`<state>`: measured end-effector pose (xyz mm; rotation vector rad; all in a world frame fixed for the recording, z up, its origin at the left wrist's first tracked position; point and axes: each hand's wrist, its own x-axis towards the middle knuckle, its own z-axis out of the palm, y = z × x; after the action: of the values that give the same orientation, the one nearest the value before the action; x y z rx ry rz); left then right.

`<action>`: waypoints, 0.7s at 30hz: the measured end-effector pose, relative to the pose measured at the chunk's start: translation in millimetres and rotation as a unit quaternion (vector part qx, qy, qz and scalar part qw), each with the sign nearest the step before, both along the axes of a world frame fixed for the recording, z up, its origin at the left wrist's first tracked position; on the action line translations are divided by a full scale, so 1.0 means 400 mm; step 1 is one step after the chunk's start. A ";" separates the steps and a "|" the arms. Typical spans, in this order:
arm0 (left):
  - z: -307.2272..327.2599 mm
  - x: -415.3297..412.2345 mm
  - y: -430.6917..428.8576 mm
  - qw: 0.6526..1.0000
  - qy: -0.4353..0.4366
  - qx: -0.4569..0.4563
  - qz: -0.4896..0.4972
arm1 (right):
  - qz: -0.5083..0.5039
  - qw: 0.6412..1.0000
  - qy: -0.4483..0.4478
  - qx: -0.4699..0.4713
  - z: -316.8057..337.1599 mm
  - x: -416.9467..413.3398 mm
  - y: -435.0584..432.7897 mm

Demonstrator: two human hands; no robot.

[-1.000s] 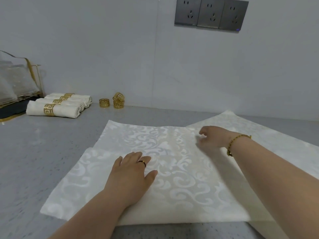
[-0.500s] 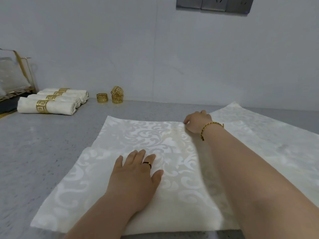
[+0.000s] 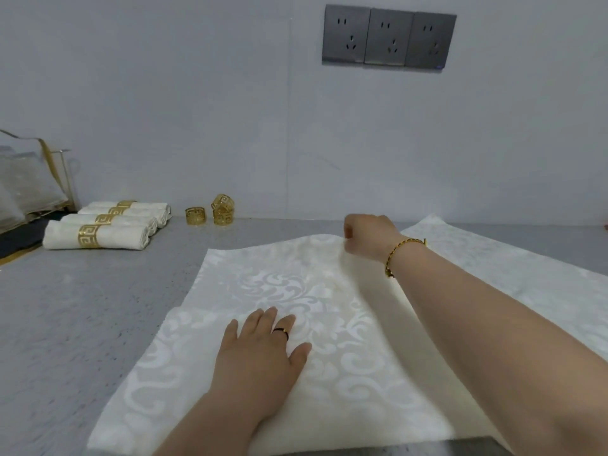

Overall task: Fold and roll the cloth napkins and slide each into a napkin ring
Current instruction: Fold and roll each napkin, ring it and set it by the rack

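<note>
Far left, 9 o'clock: clear plastic bags [image 3: 23, 182], slumped, cut off by the frame edge.

Just right of those, 10 o'clock on the grey speckled table [image 3: 65, 307]: four rolled white napkins [image 3: 125, 233], each banded by a gold fretwork ring, lying side by side and touching.

Further right, toward 11 o'clock, close to the white wall [image 3: 164, 93]: three loose gold napkin rings [image 3: 195, 215], one alone, two stacked just beside it.

Centre, 6 to 12 o'clock: cream damask cloth napkin [image 3: 296, 291] with scroll pattern, folded, lying on the table.

Left hand [image 3: 260, 360] at 6 o'clock, palm down on the napkin's near half. Fingers [image 3: 263, 324] straight, slightly spread, pressing flat, gripping nothing. Dark band ring [image 3: 282, 331] on one finger.

Right hand [image 3: 365, 238] at 1 o'clock, fingers curled, pinching the napkin's far right corner, cloth lifted a little there. Gold chain bracelet [image 3: 403, 255] at the wrist.

Under and beyond the right forearm, 3 o'clock: second pale patterned cloth [image 3: 510, 284], spread flat.

High on the wall, 1 o'clock: grey triple socket panel [image 3: 388, 36].
</note>
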<state>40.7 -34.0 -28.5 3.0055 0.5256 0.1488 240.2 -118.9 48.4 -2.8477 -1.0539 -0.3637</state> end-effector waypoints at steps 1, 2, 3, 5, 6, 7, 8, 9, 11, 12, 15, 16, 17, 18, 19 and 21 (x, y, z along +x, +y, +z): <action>0.008 -0.001 -0.001 1.000 -0.020 0.008 0.006 | 0.015 1.000 0.001 0.017 0.021 -0.023 -0.011; 0.015 -0.004 -0.002 0.999 -0.045 0.019 0.014 | 0.029 0.999 -0.005 0.031 0.039 -0.050 -0.030; 0.018 -0.007 0.001 0.995 -0.088 0.027 0.022 | 0.044 0.998 -0.011 0.040 0.051 -0.075 -0.046; 0.021 -0.017 0.009 0.975 -0.217 0.049 0.013 | 0.067 0.997 -0.030 0.038 0.056 -0.137 -0.088; 0.025 -0.027 0.017 0.969 -0.240 0.063 0.008 | 0.076 0.996 -0.040 0.021 0.052 -0.172 -0.112; 0.024 -0.033 0.028 0.961 -0.264 0.082 0.005 | 0.084 0.995 -0.044 -0.009 0.044 -0.206 -0.135; 0.025 -0.040 0.037 0.956 -0.280 0.090 0.005 | 0.102 0.993 -0.043 -0.034 0.036 -0.237 -0.161; 0.027 -0.048 0.044 0.954 -0.286 0.093 0.005 | 0.112 0.992 -0.030 -0.056 0.020 -0.271 -0.188; 0.035 -0.070 0.051 0.949 -0.292 0.118 -0.001 | 0.146 0.985 -0.038 -0.079 -0.021 -0.337 -0.230; 0.036 -0.083 0.052 0.945 -0.293 0.146 -0.005 | 0.166 0.980 -0.077 -0.076 -0.038 -0.361 -0.252; 0.050 -0.125 0.065 0.934 -0.274 0.228 -0.008 | 0.146 0.975 -0.145 -0.078 -0.091 -0.391 -0.300; 0.057 -0.141 0.071 0.930 -0.271 0.247 -0.012 | 0.133 0.974 -0.157 -0.098 -0.109 -0.396 -0.316; 0.064 -0.155 0.082 0.927 -0.265 0.266 -0.022 | 0.126 0.972 -0.163 -0.116 -0.124 -0.402 -0.325; 0.069 -0.175 0.087 0.925 -0.260 0.275 -0.038 | 0.119 0.970 -0.167 -0.133 -0.132 -0.412 -0.337; 0.070 -0.188 0.098 0.924 -0.255 0.278 -0.065 | 0.099 0.971 -0.169 -0.139 -0.138 -0.407 -0.344; 0.057 -0.220 0.123 0.927 -0.237 0.268 -0.113 | 0.043 0.977 -0.157 -0.137 -0.137 -0.399 -0.366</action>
<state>-47.3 15.3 -5.8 3.3070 0.0892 1.1341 80.4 -265.2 -6.3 -3.0368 -1.3748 -0.7344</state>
